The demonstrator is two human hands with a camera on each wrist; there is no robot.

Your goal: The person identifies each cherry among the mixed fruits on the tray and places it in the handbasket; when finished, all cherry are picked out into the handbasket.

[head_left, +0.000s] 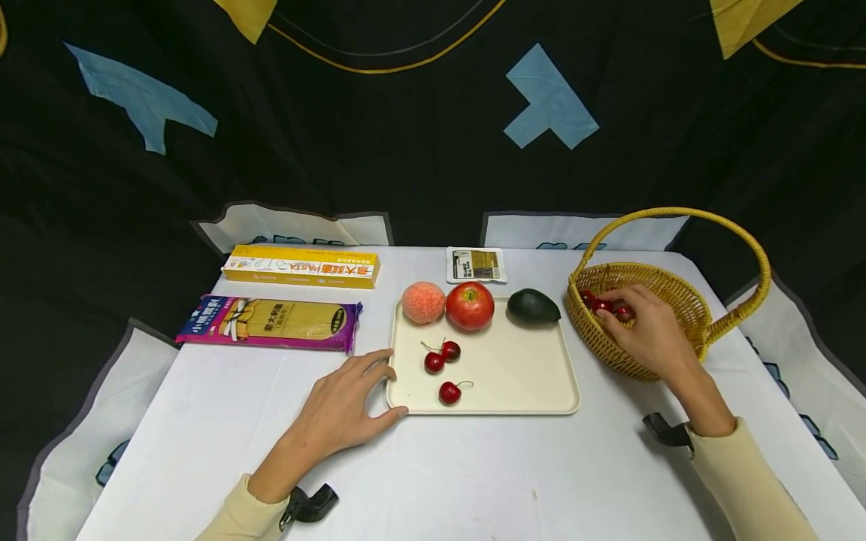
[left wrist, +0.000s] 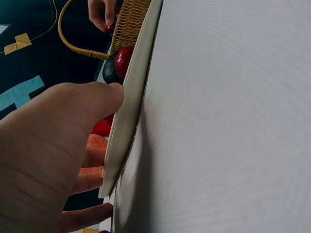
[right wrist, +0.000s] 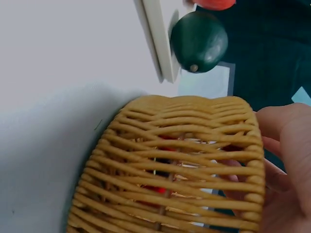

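Observation:
My left hand (head_left: 348, 406) rests at the near left corner of a cream tray (head_left: 521, 400), thumb on the front rim and spread fingers along the left edge. On the tray are a peach (head_left: 423, 302), a red apple (head_left: 470, 306), an avocado (head_left: 533, 307), a pair of cherries (head_left: 434, 363) and a single cherry (head_left: 449, 393). My right hand (head_left: 646, 327) reaches into a wicker basket (head_left: 612, 357) and pinches a cherry (left wrist: 110, 28) at its fingertips. Other cherries (head_left: 587, 298) lie by those fingers; the basket wall partly hides them in the right wrist view.
A yellow pasta box (head_left: 301, 268) and a purple pasta packet (head_left: 271, 323) lie left of the tray. Behind it is a small flat sachet (head_left: 476, 265). The basket's tall handle (head_left: 676, 213) arches over the right side. A dark curtain (head_left: 379, 158) hangs behind the table.

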